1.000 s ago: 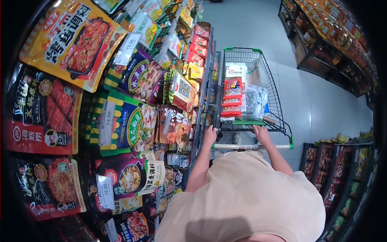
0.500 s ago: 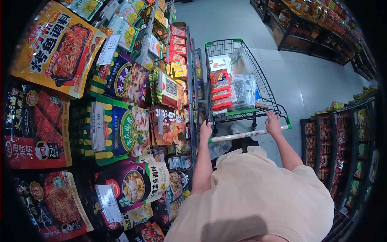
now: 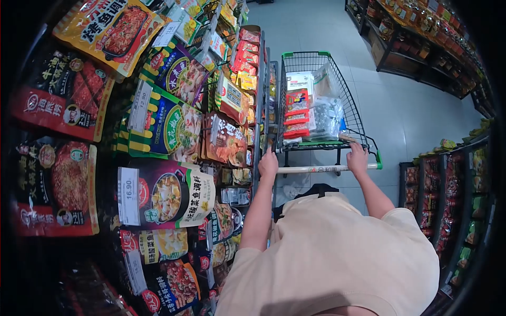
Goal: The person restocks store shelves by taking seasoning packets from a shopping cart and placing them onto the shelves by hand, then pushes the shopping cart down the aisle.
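Observation:
A black wire shopping cart with green corner trim stands ahead of me. My left hand is closed around the left end of its frame, by the pale handle bar. At the right end, my right hand curls over the bar, its fingers reaching toward the basket's near edge. Inside the basket lie several red packets, a white package and a clear plastic bag with greyish contents. Another clear bag leans behind them.
Close on my left, a rack holds hanging seasoning pouches with price tags. Bottles fill a dark shelf at the far right. A lower rack of packets stands nearer on the right. Grey tiled floor stretches ahead.
The pouches on the left have slid downward and rightward in view, and the cart appears slightly further right. Both hands keep their hold on the cart, the left one now more rounded over its corner.

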### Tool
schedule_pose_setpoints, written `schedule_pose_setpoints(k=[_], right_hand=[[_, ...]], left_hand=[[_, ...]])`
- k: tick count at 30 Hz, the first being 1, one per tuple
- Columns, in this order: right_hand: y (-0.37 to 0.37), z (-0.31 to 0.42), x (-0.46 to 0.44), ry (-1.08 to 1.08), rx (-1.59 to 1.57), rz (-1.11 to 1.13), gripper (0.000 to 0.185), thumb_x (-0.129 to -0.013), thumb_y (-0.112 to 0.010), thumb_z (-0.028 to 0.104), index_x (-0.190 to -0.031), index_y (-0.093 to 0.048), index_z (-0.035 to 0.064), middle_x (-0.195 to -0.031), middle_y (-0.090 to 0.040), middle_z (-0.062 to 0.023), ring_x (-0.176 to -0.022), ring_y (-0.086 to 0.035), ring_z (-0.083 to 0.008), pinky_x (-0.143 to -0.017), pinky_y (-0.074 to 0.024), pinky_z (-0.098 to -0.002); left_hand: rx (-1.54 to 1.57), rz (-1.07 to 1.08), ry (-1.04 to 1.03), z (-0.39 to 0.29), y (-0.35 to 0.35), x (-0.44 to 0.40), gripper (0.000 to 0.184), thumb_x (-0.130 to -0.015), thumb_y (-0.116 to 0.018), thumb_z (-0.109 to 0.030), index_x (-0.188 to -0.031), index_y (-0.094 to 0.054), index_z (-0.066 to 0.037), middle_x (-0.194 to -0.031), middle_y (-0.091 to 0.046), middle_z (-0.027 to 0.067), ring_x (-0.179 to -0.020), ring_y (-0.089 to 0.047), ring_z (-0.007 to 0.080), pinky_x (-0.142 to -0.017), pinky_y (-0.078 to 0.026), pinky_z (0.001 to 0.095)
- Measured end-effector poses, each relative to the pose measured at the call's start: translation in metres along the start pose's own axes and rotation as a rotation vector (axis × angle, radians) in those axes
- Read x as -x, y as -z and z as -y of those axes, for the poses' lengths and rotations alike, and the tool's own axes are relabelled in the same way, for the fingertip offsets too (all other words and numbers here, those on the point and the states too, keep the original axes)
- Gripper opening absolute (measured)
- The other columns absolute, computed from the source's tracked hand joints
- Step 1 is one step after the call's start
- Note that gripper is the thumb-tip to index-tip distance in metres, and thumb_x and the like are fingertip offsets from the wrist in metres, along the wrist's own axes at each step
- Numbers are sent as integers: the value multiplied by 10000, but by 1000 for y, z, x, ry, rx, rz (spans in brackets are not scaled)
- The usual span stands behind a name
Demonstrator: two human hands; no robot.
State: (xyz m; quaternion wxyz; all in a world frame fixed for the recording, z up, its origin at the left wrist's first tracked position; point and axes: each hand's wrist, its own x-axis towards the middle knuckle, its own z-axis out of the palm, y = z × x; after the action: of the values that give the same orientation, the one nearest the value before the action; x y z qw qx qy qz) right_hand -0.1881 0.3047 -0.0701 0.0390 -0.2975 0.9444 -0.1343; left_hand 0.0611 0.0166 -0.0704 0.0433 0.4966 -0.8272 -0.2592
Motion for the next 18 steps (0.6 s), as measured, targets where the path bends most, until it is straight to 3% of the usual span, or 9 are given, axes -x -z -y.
schedule_pose_setpoints(k=[7, 13, 16, 18], right_hand=[[13, -19, 16, -34, 86, 109, 518, -887, -577, 195, -1392, -512, 100, -1501, -437, -112, -1441, -328, -376, -1162, -252, -609], [22, -43, 38, 7, 50, 126, 534, -875, -596, 206, -1390, -511, 94, -1502, -424, -146, -1452, -314, -365, -1163, -247, -619], [22, -56, 52, 21, 32, 114, 534, -876, -595, 206, -1391, -510, 91, -1501, -429, -145, -1445, -328, -350, -1163, -255, -607], [21, -67, 67, 40, 43, 110, 533, -878, -594, 208, -1391, -510, 90, -1500, -434, -143, -1441, -341, -335, -1162, -266, -593]], left_hand=[[-105, 15, 101, -6, -13, 33, 280, -1013, -462, -289, -1199, -587, -120, -1007, -711, 230, -948, -686, 439, -818, -540, 549], [-80, -11, 245, 1, -37, 68, 353, -982, -511, -333, -1232, -618, -108, -1050, -714, 213, -971, -684, 436, -863, -532, 533], [52, -74, 283, 13, -53, 92, 346, -924, -571, -328, -1170, -656, -100, -1040, -718, 213, -937, -704, 391, -891, -526, 498], [236, -2, 377, 12, -56, 108, 349, -896, -600, -312, -1138, -667, -70, -925, -739, 177, -813, -735, 333, -842, -548, 454]])
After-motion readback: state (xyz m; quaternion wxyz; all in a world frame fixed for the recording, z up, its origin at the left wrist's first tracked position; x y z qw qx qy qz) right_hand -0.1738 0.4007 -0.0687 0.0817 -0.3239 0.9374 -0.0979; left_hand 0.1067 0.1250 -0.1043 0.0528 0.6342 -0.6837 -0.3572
